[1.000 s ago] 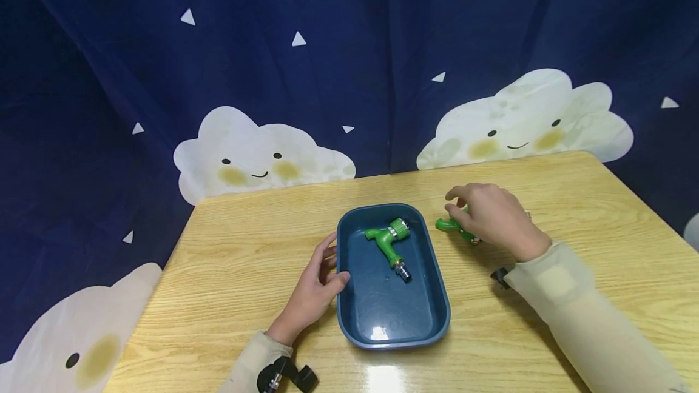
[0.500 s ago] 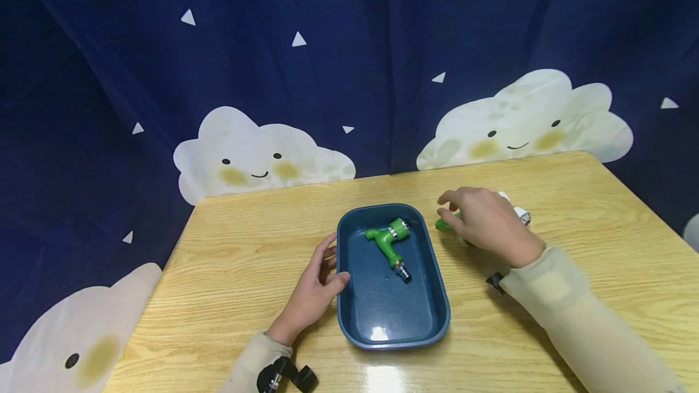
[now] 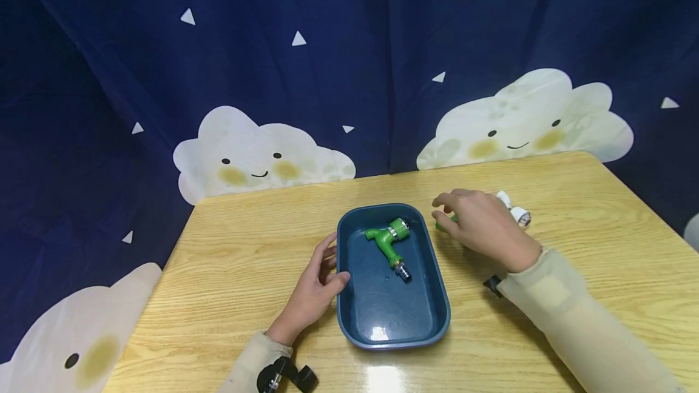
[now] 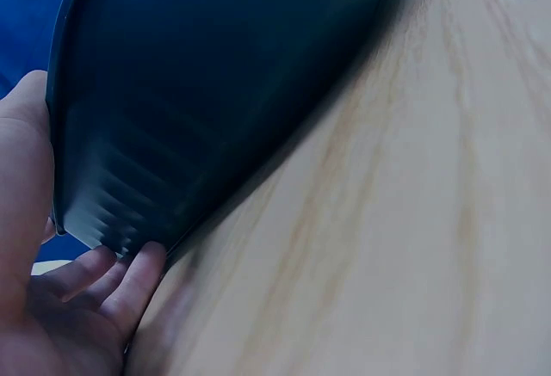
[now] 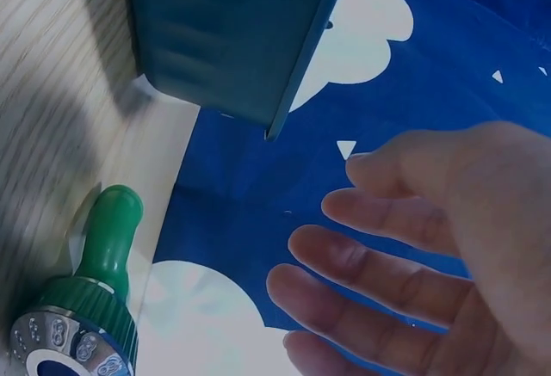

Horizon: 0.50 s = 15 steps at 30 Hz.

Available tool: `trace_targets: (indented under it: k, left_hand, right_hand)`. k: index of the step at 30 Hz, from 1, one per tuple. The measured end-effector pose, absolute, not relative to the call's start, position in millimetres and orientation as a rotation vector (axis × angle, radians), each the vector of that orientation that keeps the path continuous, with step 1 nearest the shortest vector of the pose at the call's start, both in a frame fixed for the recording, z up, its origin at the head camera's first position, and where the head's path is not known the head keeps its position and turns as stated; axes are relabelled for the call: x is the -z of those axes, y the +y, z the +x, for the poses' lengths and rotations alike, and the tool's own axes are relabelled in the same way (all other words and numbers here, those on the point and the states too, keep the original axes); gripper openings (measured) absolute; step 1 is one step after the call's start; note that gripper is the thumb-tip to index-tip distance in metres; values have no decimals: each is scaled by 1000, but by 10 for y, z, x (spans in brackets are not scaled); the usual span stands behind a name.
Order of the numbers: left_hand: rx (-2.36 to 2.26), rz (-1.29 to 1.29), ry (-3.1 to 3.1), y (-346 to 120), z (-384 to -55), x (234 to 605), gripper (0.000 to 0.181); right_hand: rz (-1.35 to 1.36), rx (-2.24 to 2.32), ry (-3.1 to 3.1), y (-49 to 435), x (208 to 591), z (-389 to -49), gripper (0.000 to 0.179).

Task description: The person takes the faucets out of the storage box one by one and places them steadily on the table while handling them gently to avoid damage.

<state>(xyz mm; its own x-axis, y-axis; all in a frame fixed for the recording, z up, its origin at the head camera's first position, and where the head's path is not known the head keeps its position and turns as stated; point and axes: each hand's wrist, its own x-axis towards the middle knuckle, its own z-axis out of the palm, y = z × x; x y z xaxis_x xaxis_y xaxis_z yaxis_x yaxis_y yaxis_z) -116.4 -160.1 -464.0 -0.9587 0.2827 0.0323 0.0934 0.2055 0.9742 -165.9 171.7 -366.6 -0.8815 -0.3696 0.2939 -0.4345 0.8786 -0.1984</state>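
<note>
My left hand [image 3: 312, 296] holds the left side of a blue plastic tray [image 3: 389, 314], thumb over the rim and fingers against the outer wall [image 4: 215, 92]. Inside the tray lies a green tap [image 3: 385, 242] with a metal threaded end. To the right of the tray, my right hand [image 3: 483, 226] hovers over a second green tap [image 3: 440, 225], mostly hidden beneath it in the head view. From the right wrist, that tap [image 5: 110, 234] lies apart from the loosely bent fingers [image 5: 344, 264], and nothing is in their grasp.
A white piece with a shiny metal end [image 3: 521, 216] lies just behind the right hand, partly covered by it. The wooden table [image 3: 229, 265] ends at a dark blue curtain [image 3: 371, 65] printed with clouds.
The right hand has shifted a little left, covering more of the green tap and uncovering the white piece behind it. Left hand and tray have stayed put.
</note>
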Motion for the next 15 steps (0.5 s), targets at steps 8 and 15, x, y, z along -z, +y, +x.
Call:
trace_targets:
  k: [8,15]
  left_hand:
    - [-1861,370,2302,-1602,-1165,4641,74]
    - [-1856,375,2304,-1601,-1162,4633,74]
  right_hand:
    - [645,-385,-2757,1683,3671,-1614,20]
    - [658,-376,-2736,1646,3678,-1595,21]
